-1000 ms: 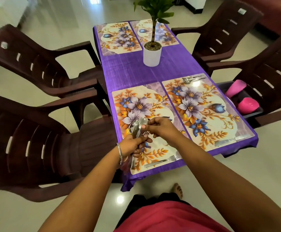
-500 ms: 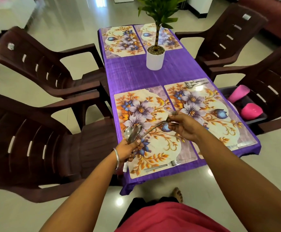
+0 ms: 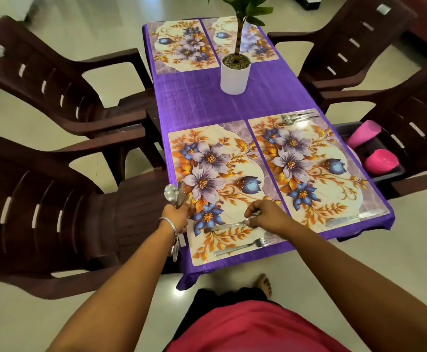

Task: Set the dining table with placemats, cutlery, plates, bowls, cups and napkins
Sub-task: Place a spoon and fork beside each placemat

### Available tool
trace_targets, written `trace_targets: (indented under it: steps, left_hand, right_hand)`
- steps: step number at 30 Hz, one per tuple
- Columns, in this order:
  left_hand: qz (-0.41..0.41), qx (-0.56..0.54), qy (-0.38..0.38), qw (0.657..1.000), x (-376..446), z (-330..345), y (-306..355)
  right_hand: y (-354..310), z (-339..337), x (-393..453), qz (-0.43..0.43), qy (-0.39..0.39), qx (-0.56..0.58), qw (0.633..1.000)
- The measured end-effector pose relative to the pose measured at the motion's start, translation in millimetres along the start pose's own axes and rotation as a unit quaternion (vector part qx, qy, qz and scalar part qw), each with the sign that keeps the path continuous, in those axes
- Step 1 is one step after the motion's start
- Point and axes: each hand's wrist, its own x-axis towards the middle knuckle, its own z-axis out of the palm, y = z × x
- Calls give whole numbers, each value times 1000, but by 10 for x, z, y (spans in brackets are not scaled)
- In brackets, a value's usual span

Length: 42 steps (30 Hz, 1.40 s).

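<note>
A person stands at the near short end of a narrow table covered with a purple tablecloth, looking down at both bare arms. The right hand hovers low over the near-left floral placemat, its thumb and fingertips pinched on one end of a spoon that lies flat across the mat's lower part, handle pointing left. Just nearer the table edge on the same mat lies a fork, tines to the right. The left hand, wearing a metal bangle, is closed around a bundle of cutlery at the mat's left edge; spoon bowls stick up above the fist and handles hang below the wrist. The near-right placemat carries forks at its far edge and a knife at its near edge. Two more placemats lie at the far end, behind a white potted plant. Dark brown plastic chairs flank both sides; on the right one sits a dark tray holding pink cups.
</note>
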Motion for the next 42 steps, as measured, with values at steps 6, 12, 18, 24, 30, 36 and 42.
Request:
trace_targets:
  steps: [6, 12, 18, 24, 30, 36, 42]
  left_hand:
    - [-10, 107, -39, 993, 94, -59, -43]
    - [1, 152, -31, 988, 109, -49, -23]
    - [-8, 145, -24, 989, 160, -36, -52]
    - [-9, 152, -22, 988, 192, -35, -70]
    - [-11, 159, -17, 987, 182, -19, -50]
    - [-18, 164, -9, 986, 205, -20, -72]
    - [-11, 143, -6, 990, 183, -1, -69]
  right_hand:
    - [-9, 295, 31, -57, -50, -118, 990]
    - [-65, 341, 88, -76, -72, -198, 975]
    - [-68, 242, 111, -92, -105, -254, 957]
    - [-24, 221, 104, -94, -113, -257, 955]
    - [3, 203, 89, -105, -114, -258, 954]
    - [-5, 176, 89, -123, -113, -264, 950]
    - [-19, 168, 91, -122, -111, -265, 950]
